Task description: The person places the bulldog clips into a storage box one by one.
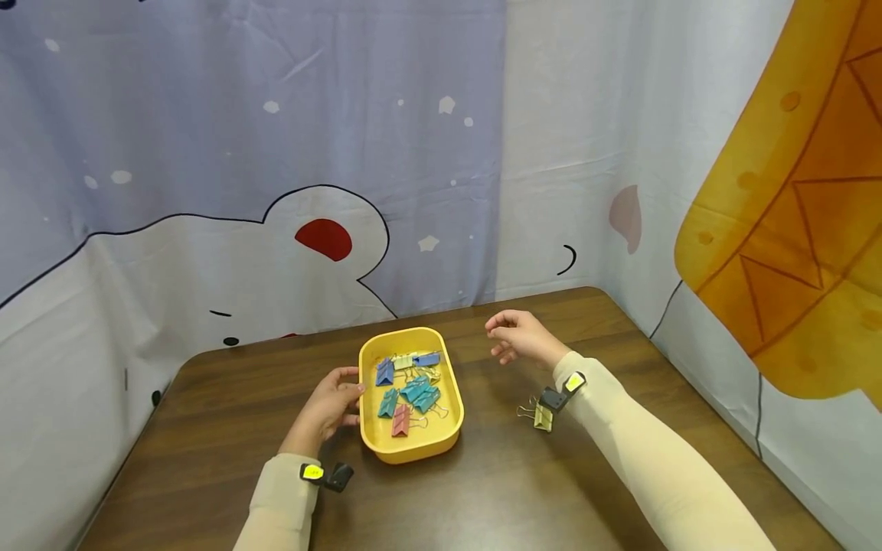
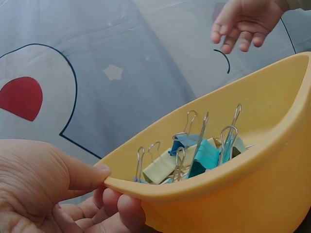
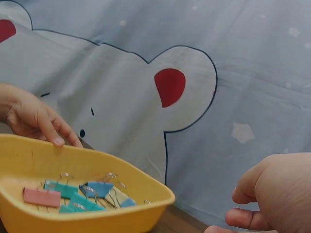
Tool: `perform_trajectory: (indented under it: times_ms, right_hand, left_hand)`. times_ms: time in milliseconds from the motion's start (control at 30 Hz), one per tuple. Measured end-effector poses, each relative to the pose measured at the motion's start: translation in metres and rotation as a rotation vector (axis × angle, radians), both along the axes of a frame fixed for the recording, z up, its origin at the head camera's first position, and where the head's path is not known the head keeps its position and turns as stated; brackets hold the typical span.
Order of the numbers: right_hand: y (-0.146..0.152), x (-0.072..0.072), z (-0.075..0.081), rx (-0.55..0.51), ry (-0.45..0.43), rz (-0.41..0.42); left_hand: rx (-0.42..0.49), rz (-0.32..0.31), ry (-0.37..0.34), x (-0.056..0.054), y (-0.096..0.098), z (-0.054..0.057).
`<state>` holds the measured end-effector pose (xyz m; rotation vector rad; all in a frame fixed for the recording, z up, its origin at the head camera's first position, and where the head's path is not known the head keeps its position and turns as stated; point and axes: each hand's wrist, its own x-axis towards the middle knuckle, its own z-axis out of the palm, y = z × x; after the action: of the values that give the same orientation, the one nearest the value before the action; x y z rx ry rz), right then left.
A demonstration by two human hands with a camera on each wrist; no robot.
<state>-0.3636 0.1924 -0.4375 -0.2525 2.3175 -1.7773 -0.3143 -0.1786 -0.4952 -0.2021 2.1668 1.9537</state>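
Note:
A yellow plastic tray (image 1: 412,453) with rounded corners stands on the table, holding several binder clips in blue, teal, pale yellow and pink, such as the pink clip (image 1: 401,421). My left hand (image 1: 332,403) is at its left side. The thumb (image 2: 87,171) lies on the rim and the other fingers bend against the outer wall, gripping the edge. Right of the tray, my right hand (image 1: 525,337) hovers with loosely bent fingers and nothing in it. A pale yellow binder clip (image 1: 543,417) lies on the table below the right wrist, apart from the tray.
The brown wood-grain table (image 1: 475,497) has rounded far corners. Behind it and along the sides hangs a printed curtain (image 1: 441,153). Each sleeve carries a small black wrist camera, one on the left (image 1: 338,477) and one on the right (image 1: 553,399).

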Motion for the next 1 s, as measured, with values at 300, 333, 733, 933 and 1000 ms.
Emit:
perform_trajectory:
  times_ms: [300,333,733,933,1000]
  right_hand:
    - [0.023,0.013,-0.011,0.058,-0.030,0.014]
    - [0.025,0.014,-0.013,0.061,-0.029,0.020]
    - [0.046,0.027,-0.041,-0.014,-0.041,0.033]
    - [0.055,0.028,-0.057,-0.024,-0.054,0.137]
    - [0.056,0.028,-0.060,-0.031,-0.054,0.182]
  left_hand:
    - [-0.001,0.000,0.003,-0.001,-0.001,-0.001]
    - [0.000,0.005,0.002,-0.001,-0.001,-0.001]
    - [0.018,-0.005,0.003,-0.001,0.000,-0.003]
    - [0.027,-0.011,0.007,-0.001,-0.001,-0.004]
    - [0.030,-0.013,0.008,-0.001,-0.002,-0.003]
